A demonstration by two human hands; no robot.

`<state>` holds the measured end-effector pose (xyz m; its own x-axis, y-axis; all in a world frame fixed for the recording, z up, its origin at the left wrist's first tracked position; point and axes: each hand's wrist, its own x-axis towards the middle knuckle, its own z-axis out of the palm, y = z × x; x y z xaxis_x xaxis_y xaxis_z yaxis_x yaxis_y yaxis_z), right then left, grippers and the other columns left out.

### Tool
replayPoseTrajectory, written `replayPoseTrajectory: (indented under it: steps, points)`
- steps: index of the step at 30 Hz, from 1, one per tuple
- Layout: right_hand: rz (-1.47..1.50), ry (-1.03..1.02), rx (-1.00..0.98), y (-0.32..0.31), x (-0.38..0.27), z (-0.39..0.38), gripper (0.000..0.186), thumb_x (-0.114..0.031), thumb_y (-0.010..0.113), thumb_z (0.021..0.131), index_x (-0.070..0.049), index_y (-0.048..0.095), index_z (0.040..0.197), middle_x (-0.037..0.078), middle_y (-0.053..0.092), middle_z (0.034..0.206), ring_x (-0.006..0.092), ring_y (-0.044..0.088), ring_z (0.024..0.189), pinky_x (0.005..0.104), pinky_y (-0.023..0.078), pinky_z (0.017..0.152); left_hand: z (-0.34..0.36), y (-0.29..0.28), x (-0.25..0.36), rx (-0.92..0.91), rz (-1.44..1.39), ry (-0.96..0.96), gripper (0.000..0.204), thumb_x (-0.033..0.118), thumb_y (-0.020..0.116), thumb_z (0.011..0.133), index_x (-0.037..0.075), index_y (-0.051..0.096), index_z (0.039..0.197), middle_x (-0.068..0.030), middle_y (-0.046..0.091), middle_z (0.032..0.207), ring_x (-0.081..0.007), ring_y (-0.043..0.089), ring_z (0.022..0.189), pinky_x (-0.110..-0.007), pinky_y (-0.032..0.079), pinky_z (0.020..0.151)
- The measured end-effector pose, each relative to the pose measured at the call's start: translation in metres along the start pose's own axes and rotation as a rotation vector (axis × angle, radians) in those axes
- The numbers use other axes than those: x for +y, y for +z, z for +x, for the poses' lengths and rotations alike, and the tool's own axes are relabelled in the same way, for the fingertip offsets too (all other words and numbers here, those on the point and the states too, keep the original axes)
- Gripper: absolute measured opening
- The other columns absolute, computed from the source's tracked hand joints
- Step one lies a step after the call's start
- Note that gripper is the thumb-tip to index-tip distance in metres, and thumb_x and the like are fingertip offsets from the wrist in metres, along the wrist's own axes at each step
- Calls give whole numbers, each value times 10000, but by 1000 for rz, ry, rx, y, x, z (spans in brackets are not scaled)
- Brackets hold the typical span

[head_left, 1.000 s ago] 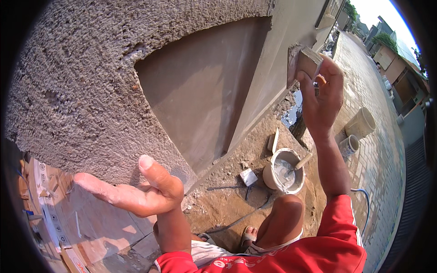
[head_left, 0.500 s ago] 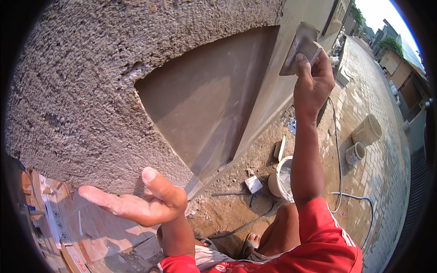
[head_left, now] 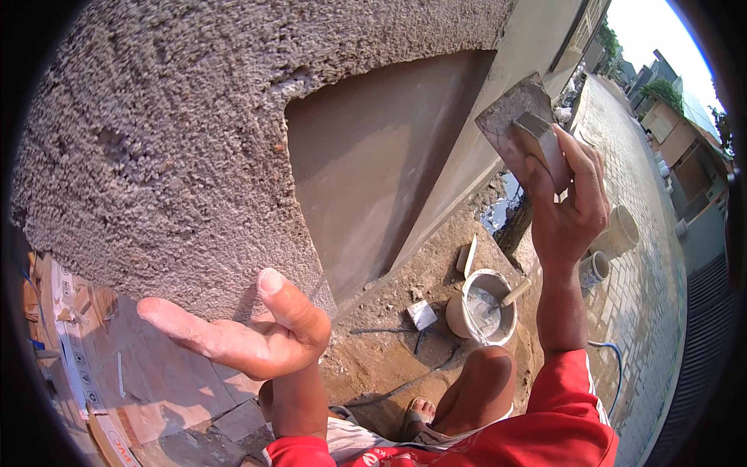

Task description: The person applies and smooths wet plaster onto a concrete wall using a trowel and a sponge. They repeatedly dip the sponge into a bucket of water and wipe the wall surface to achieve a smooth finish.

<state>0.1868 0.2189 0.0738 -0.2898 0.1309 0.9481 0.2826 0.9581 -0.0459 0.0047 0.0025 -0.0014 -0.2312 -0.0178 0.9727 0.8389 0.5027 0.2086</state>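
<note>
My right hand (head_left: 569, 204) grips the block handle of a flat plastering float (head_left: 506, 117), its broad plate tilted beside the smooth wall face at the upper right. My left hand (head_left: 261, 335) is open, thumb and index finger stretched apart and dusted with pale powder. It lies by the lower edge of the rough plastered wall (head_left: 171, 171); whether it touches the wall I cannot tell. Between the hands is a smooth recessed panel (head_left: 373, 148) with a jagged plaster rim.
By my knee stands a bucket (head_left: 459, 315) of grey mix with a wooden-handled tool in it. Next to it are a pale block (head_left: 422, 314) and a dark hose. Two more buckets (head_left: 618, 233) stand on the paved lane at right. Tiles and long cartons (head_left: 74, 350) lie at lower left.
My right hand has come down and to the right with the float, whose plate has turned. My left hand has barely moved. More of the mix bucket shows as the view shifted.
</note>
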Motion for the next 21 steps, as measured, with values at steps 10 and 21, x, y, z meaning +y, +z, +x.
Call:
replayPoseTrajectory:
  steps: [10,21]
  points:
    - [-553,-527,-390,-8,-28,49,418,-68,650,738,-84,576,1149,43,484,925,209,472,875,355,422,755,2,8,3,173,-173,11,690,103,565,848,-212,248,1374,-362,343,1405,-430,377,1317,-475,261,1113]
    - [-514,-454,-627,-12,-51,34,439,-35,636,748,5,556,1177,96,495,948,238,485,883,369,448,769,8,7,-3,198,-167,124,663,112,563,831,-207,310,1354,-353,409,1361,-427,448,1255,-475,327,1066]
